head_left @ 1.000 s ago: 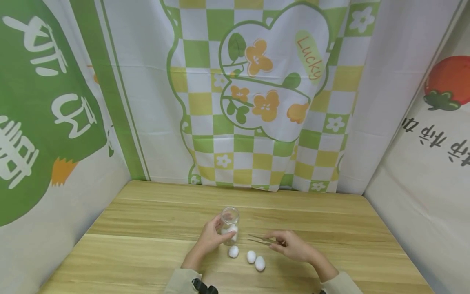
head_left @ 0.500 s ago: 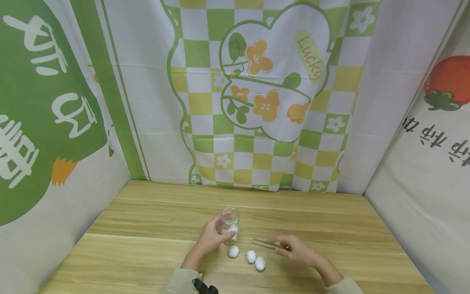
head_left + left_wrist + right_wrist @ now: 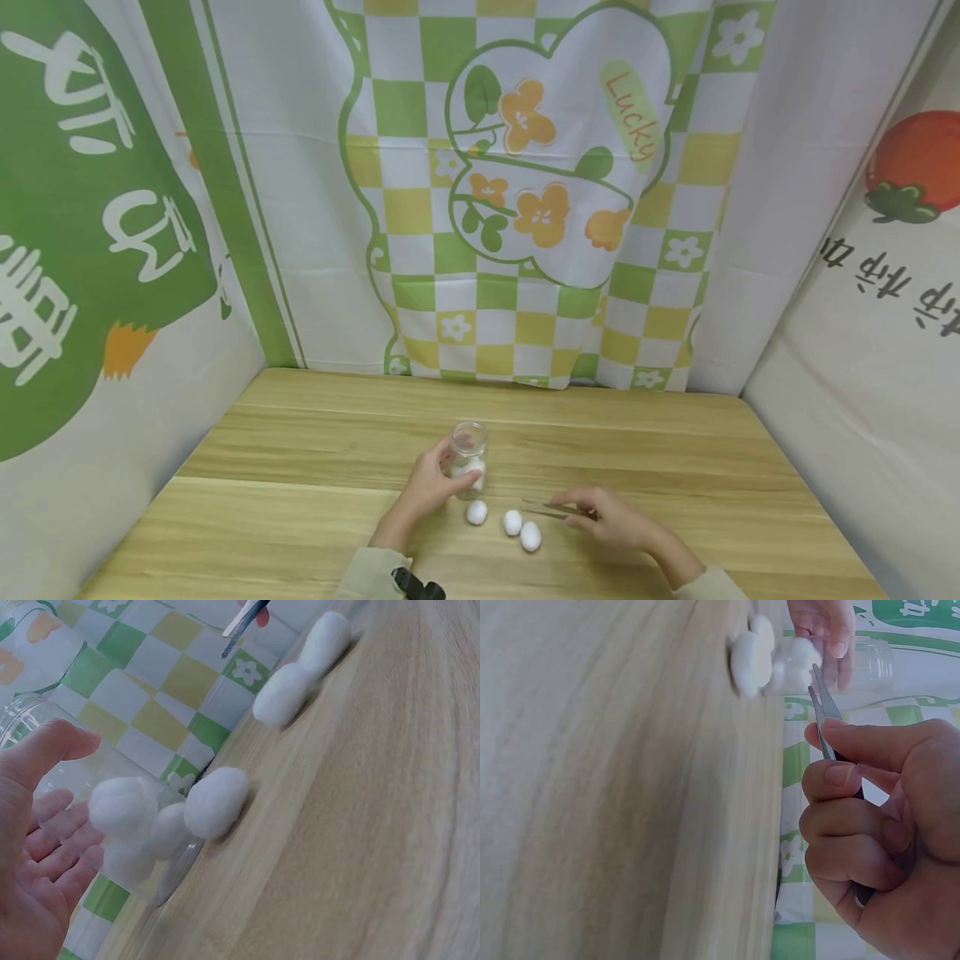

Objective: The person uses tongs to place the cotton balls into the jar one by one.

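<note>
My left hand (image 3: 431, 483) grips a clear, lidless jar (image 3: 469, 442) standing upright on the table, thumb on the near side and fingers behind. Several white cotton balls (image 3: 124, 806) lie in the jar's lower part. One loose cotton ball (image 3: 477, 512) sits just in front of the jar. To its right, two more cotton balls (image 3: 513, 523) touch each other. My right hand (image 3: 611, 521) pinches metal tweezers (image 3: 825, 712) between thumb and fingers, the other fingers curled. The tweezer tips point left, slightly apart with nothing between them, right of the paired cotton balls.
The wooden table (image 3: 315, 433) extends around the hands. A checked cloth (image 3: 517, 333) hangs behind its far edge, and printed white cloths hang at both sides. A black strap device (image 3: 418, 586) is on the left sleeve.
My right hand has drawn the tweezers a little right and towards me, away from the jar. The left hand, jar and loose cotton balls have stayed in place.
</note>
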Demonstrator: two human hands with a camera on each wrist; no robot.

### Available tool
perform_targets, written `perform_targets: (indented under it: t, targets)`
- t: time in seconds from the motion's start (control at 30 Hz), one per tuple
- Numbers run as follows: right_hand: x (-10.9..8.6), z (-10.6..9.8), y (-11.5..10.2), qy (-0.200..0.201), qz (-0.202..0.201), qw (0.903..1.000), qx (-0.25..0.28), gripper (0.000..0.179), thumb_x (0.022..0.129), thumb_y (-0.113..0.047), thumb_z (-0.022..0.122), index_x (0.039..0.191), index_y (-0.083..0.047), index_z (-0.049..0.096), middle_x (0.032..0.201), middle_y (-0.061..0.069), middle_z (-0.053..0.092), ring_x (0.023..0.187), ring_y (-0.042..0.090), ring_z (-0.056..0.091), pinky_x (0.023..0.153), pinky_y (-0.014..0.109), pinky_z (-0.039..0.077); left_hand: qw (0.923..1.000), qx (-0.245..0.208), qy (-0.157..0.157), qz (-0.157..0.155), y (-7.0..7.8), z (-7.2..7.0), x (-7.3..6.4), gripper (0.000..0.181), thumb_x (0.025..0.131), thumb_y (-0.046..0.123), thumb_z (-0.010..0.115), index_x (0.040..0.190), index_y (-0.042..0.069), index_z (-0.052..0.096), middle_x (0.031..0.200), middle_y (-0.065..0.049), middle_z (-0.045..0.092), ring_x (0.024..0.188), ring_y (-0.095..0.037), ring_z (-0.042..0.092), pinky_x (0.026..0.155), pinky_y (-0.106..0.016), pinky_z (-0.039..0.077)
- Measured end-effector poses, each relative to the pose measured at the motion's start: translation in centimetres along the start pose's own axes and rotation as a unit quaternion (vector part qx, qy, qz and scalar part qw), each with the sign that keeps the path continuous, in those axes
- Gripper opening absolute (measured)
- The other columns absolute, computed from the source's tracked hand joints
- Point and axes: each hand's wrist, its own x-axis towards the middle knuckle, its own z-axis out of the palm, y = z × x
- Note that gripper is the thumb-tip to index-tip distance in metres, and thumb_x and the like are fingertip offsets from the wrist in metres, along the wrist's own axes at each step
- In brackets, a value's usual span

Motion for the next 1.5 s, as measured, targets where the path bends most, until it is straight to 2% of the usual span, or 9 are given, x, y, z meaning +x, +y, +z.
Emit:
perform_targets:
  t: [0.13,0.3,0.53,0.73,0.83,0.93,1.27,1.4,1.5]
  targets:
    - [-0.2,0.1,0.2,-0.004,0.005,1.0000,0.000,0.032,0.096,-0.012,0.056,0.124,0.002,0.060,0.081,0.009,0.062,0.060,-0.008,0.037,0.050,0.012,0.040,1.0000,-0.003,-0.001,0.001,0.1,0.0,0.0,0.065,0.080,0.017,0.078,0.137,0.003,0.049,0.137,-0.026,0.055,0.128,-0.044,0.053,0.111,-0.052,0.045]
    - [-0.6,0.4,0.5,-0.007,0.016,0.9998,0.004,0.031,0.095,-0.012,0.056,0.124,-0.001,0.061,0.109,0.016,0.068,0.062,-0.008,0.038,0.053,0.012,0.041,1.0000,-0.007,-0.001,0.004,0.0,0.0,0.1,0.065,0.080,0.017,0.077,0.137,0.004,0.049,0.137,-0.025,0.055,0.129,-0.043,0.052,0.112,-0.051,0.044]
    - [-1.0,0.9,1.0,-0.004,0.016,0.9998,0.009,0.031,0.094,-0.014,0.058,0.123,-0.002,0.063,0.087,0.006,0.063,0.065,-0.009,0.040,0.056,0.013,0.045,1.0000,0.001,0.003,0.005,-0.2,0.1,0.1,0.065,0.079,0.018,0.078,0.136,0.004,0.050,0.137,-0.026,0.055,0.129,-0.044,0.052,0.112,-0.052,0.044]
    - [-1.3,0.8,1.0,-0.012,0.011,0.9998,0.009,0.032,0.095,-0.017,0.058,0.122,-0.002,0.062,0.094,0.013,0.066,0.064,-0.009,0.039,0.055,0.012,0.043,1.0000,0.001,0.005,0.000,-0.4,0.1,0.2,0.066,0.079,0.020,0.078,0.137,0.004,0.050,0.138,-0.024,0.055,0.130,-0.042,0.052,0.113,-0.052,0.043]
    - [-1.4,0.9,1.1,-0.022,0.003,0.9997,0.012,0.033,0.095,-0.017,0.058,0.123,-0.001,0.061,0.091,0.009,0.065,0.064,-0.009,0.037,0.053,0.012,0.041,1.0000,-0.002,0.005,0.002,-0.4,0.1,0.1,0.066,0.079,0.019,0.078,0.137,0.004,0.050,0.137,-0.024,0.056,0.130,-0.042,0.052,0.112,-0.052,0.043]
    - [-1.4,0.9,1.2,-0.031,0.002,0.9993,0.022,0.033,0.095,-0.016,0.057,0.123,0.001,0.060,0.078,0.005,0.057,0.062,-0.008,0.036,0.050,0.011,0.038,1.0000,-0.005,0.003,0.006,-0.3,0.1,0.1,0.066,0.079,0.018,0.078,0.137,0.004,0.050,0.137,-0.024,0.056,0.129,-0.043,0.052,0.112,-0.052,0.043]
    - [-1.4,1.3,1.4,-0.036,0.006,0.9990,0.025,0.033,0.094,-0.016,0.059,0.121,0.004,0.060,0.079,0.002,0.058,0.061,-0.009,0.035,0.050,0.010,0.036,1.0000,-0.001,0.000,0.009,-0.4,0.1,0.1,0.066,0.080,0.017,0.078,0.138,0.003,0.049,0.136,-0.024,0.056,0.129,-0.042,0.053,0.111,-0.052,0.044]
    - [-1.4,1.5,1.6,-0.037,0.016,0.9988,0.030,0.032,0.094,-0.016,0.058,0.120,0.003,0.061,0.088,0.008,0.064,0.064,-0.008,0.036,0.054,0.010,0.037,1.0000,0.002,-0.002,0.006,-0.5,0.0,0.2,0.068,0.080,0.020,0.078,0.139,0.003,0.047,0.137,-0.024,0.056,0.130,-0.042,0.052,0.112,-0.053,0.043]
    - [-1.3,1.5,1.6,-0.042,0.023,0.9982,0.036,0.030,0.095,-0.016,0.058,0.119,0.001,0.062,0.086,0.011,0.062,0.064,-0.007,0.037,0.054,0.010,0.037,1.0000,0.002,-0.004,0.007,-0.6,0.0,0.2,0.069,0.080,0.023,0.077,0.139,0.004,0.047,0.138,-0.023,0.056,0.130,-0.042,0.052,0.113,-0.053,0.043]
